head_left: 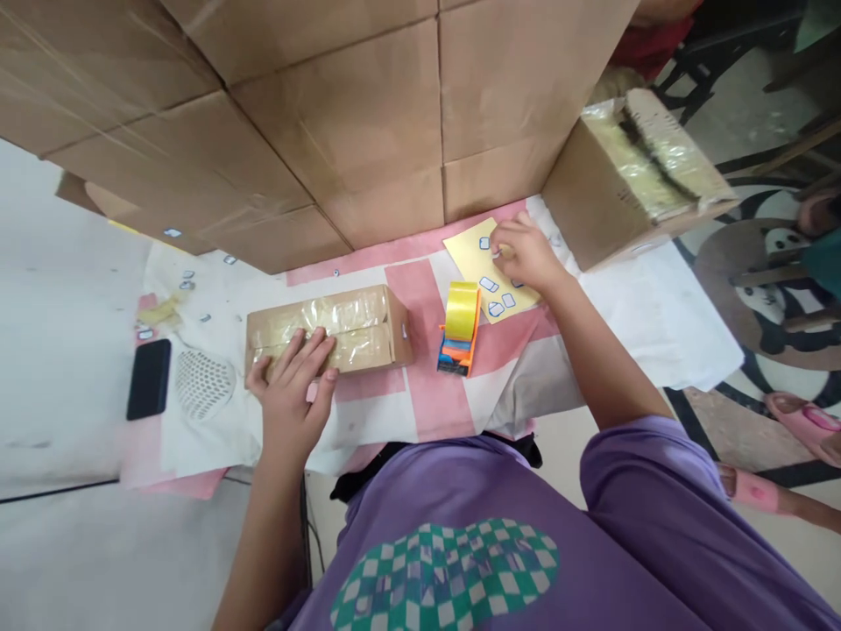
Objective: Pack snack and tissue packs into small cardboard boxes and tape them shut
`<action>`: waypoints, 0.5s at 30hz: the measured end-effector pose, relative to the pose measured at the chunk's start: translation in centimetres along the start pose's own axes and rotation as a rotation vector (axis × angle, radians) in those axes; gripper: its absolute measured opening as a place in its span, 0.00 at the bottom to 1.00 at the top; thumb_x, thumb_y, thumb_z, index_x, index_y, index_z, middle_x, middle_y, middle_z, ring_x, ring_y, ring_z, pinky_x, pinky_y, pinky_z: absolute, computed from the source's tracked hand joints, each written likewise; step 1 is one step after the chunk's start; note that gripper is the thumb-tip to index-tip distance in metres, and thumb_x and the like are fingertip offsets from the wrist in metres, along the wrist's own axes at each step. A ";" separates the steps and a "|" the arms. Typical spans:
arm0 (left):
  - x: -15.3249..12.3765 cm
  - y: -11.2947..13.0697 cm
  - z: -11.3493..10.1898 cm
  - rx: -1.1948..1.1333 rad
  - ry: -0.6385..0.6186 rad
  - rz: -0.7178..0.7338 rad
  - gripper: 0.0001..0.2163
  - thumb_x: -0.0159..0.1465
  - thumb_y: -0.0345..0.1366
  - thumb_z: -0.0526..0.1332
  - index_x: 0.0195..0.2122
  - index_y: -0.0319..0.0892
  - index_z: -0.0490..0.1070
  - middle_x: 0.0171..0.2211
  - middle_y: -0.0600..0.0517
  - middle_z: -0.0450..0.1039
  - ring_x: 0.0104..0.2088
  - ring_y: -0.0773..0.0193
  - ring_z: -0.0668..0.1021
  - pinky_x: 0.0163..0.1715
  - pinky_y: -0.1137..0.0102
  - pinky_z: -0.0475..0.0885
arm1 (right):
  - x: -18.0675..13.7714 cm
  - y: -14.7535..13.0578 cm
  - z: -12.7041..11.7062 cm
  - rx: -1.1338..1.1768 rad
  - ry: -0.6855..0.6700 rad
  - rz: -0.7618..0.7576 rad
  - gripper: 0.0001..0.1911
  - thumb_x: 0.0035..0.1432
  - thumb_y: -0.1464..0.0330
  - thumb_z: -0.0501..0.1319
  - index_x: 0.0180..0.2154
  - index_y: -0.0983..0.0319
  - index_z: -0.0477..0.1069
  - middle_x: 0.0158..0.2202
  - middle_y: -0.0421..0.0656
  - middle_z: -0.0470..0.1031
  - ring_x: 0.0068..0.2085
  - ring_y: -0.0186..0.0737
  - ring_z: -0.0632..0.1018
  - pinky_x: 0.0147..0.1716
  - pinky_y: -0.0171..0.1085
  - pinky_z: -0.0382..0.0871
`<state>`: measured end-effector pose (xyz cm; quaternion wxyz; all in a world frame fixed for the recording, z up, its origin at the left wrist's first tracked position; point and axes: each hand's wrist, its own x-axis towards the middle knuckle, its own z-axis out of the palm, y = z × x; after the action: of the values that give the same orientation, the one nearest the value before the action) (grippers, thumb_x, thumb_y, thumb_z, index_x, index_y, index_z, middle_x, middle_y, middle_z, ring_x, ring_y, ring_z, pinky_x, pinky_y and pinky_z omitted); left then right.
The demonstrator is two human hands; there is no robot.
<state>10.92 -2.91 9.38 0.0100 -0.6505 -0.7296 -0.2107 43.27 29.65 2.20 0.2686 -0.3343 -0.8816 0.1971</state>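
Observation:
My left hand point(293, 381) lies with fingers spread on top of a small cardboard box point(387, 307), whose top seam is covered with clear yellowish tape. Over a yellow sticker sheet point(519, 302), my right hand point(524, 251) is pinched, with a small pale sticker point(498, 254) showing at its fingertips. Several blue-edged white stickers sit on the sheet, some partly covered by that hand. Between box and sheet lies an orange and blue tape dispenser point(460, 331) with a yellow tape roll.
Stacked cardboard boxes point(368, 114) form a wall behind the cloth-covered table point(434, 394). To the right stands another taped box point(631, 175). A black phone point(149, 379), a white mesh piece point(205, 383) and paper scraps lie at left. Another person's feet point(755, 491) show at the right.

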 end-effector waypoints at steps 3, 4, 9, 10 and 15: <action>-0.1 -0.3 -0.5 -0.024 -0.026 -0.024 0.18 0.75 0.41 0.56 0.65 0.53 0.71 0.66 0.48 0.72 0.71 0.52 0.68 0.69 0.51 0.50 | -2.3 -4.6 -1.2 0.247 0.331 0.044 0.07 0.59 0.72 0.65 0.30 0.57 0.68 0.34 0.41 0.73 0.38 0.43 0.71 0.44 0.47 0.68; -0.1 -0.5 -0.8 -0.034 -0.036 -0.030 0.18 0.75 0.41 0.57 0.64 0.53 0.71 0.66 0.49 0.72 0.71 0.52 0.68 0.69 0.51 0.50 | -3.2 -6.8 -1.3 0.351 0.423 0.079 0.08 0.60 0.69 0.67 0.31 0.57 0.69 0.32 0.40 0.72 0.35 0.40 0.71 0.41 0.45 0.68; -0.8 -1.7 -2.1 -0.065 -0.089 -0.063 0.17 0.74 0.42 0.59 0.62 0.54 0.73 0.66 0.50 0.72 0.71 0.52 0.68 0.71 0.52 0.51 | -7.5 -17.7 2.5 0.932 0.348 0.273 0.09 0.58 0.66 0.70 0.30 0.56 0.71 0.29 0.38 0.72 0.30 0.35 0.72 0.30 0.37 0.66; -0.9 -1.9 -2.3 -0.066 -0.094 -0.071 0.17 0.74 0.42 0.59 0.62 0.54 0.73 0.66 0.50 0.72 0.71 0.52 0.68 0.71 0.52 0.51 | -8.0 -19.0 4.0 1.027 0.272 0.324 0.08 0.57 0.67 0.69 0.30 0.56 0.71 0.29 0.37 0.72 0.29 0.34 0.72 0.28 0.36 0.66; -1.1 -2.6 -2.8 -0.071 -0.096 -0.096 0.16 0.73 0.41 0.60 0.61 0.55 0.73 0.66 0.52 0.72 0.71 0.53 0.67 0.71 0.50 0.53 | -8.4 -21.2 10.2 1.212 0.054 0.490 0.04 0.54 0.67 0.66 0.30 0.58 0.71 0.27 0.36 0.73 0.28 0.34 0.73 0.27 0.34 0.65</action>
<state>7.92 -5.01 10.91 -0.0579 -0.6241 -0.7517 -0.2052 32.14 7.25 2.58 0.3787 -0.3196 -0.5057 0.7062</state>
